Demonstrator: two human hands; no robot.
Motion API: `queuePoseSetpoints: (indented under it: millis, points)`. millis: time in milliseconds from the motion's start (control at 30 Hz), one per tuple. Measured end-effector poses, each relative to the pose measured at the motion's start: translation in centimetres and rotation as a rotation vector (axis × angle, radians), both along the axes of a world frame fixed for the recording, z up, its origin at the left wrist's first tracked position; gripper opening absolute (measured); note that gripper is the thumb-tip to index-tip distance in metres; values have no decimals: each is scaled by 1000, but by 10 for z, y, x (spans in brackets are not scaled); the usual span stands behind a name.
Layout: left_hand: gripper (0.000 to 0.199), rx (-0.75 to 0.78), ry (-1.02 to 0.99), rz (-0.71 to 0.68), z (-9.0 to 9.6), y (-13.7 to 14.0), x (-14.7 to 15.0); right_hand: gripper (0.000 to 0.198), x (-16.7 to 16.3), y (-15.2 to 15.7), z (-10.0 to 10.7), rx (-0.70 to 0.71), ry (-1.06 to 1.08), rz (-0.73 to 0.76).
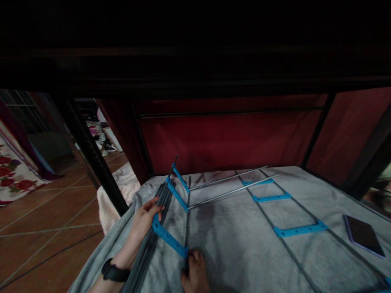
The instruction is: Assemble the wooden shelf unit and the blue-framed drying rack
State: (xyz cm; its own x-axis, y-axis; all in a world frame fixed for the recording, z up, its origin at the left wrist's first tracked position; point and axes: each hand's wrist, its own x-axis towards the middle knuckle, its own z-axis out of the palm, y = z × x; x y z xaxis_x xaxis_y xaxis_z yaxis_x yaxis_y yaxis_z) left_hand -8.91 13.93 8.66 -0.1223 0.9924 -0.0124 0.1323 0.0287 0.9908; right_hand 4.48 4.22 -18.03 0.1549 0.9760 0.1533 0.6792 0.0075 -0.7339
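Observation:
My left hand, with a black band at the wrist, curls its fingers at the left end of the nearest blue connector bar. Under that hand lies a bundle of grey tubes. My right hand is closed around the near part of a grey tube, just below the bar's right end. Farther along this tube are two more blue connector bars, tilted up to the left. Two silvery tubes run from them to the right.
A second frame of grey tubes and blue bars lies flat on the grey blanket. A phone rests at the right. Dark posts and red cloth enclose the bed; tiled floor shows at left.

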Motion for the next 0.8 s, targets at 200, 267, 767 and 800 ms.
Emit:
queuePoseSetpoints:
  millis: [200,267,767,800]
  points:
    - [79,-5,-26,12,7,-4,19,44,-3,-15,28,-14,-47,106]
    - [78,-1,-35,7,7,-7,21,43,-2,-19,30,-3,-49,157]
    - [86,-33,22,52,12,-27,3,51,28,-30,3,51,1,304]
    - [84,-43,30,56,10,-26,-1,52,31,-31,3,42,4,309]
